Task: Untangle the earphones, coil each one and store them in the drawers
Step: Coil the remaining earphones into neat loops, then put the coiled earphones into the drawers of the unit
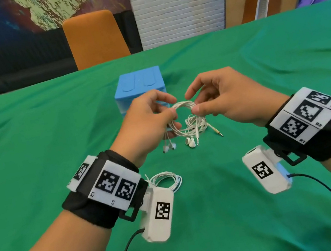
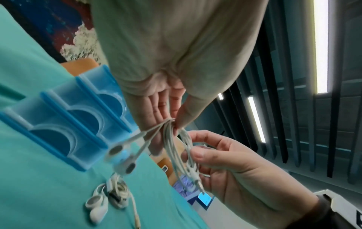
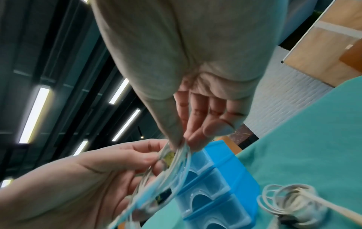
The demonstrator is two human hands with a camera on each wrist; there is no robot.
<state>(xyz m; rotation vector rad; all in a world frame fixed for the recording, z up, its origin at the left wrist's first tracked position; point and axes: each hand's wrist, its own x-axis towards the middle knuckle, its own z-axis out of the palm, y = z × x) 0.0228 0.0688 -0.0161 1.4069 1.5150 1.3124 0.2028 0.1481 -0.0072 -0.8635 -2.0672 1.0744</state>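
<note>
We see both hands raised above the middle of the worktop (image 1: 28,131), sharing one coiled white earphone (image 1: 181,109). The left hand (image 1: 148,123) pinches the left side of the coil between thumb and forefinger, its other fingers (image 2: 154,108) curled loosely behind the strands. The right hand (image 1: 222,102) pinches the right side the same way, thumb pressed to forefinger on the bundle, while its remaining fingers (image 3: 201,108) arch outward, only half bent. The cable is thin, smooth and glossy, wound into several round loops. Two rounded white earbuds (image 1: 169,146) dangle below the left hand on short stems.

A second earphone (image 1: 195,126) lies on the worktop just beneath the hands, loosely bunched, with its pair of buds at the near side and a slim gold-tipped jack plug (image 1: 216,131) pointing right. A third coil of white cable (image 1: 167,180) rests nearer to us, partly hidden by the left wrist camera.

Just beyond the hands stands the blue plastic drawer unit (image 1: 137,83), boxy, with two shallow oval recesses moulded in its top. The left wrist view shows three translucent drawer fronts (image 2: 64,117), each with an arched finger cut-out, all pushed in. The worktop is covered in a green cloth, matte and gently creased. An orange chair (image 1: 96,38) sits at the far edge.
</note>
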